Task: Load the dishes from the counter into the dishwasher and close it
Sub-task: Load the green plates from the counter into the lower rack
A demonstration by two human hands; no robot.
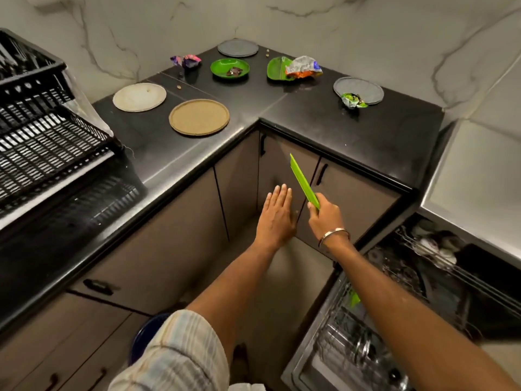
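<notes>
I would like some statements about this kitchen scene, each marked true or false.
1. The right hand holds a green plate by its edge. True.
2. The left hand grips a plate. False: its fingers are straight and hold nothing.
3. The dishwasher is closed. False: it stands open, racks in view.
4. A brown plate lies on the counter. True.
5. A wrapper lies on a green plate at the back. True.

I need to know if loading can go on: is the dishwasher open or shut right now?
Open. The dishwasher has its wire racks exposed at lower right, with dishes already inside.
</notes>
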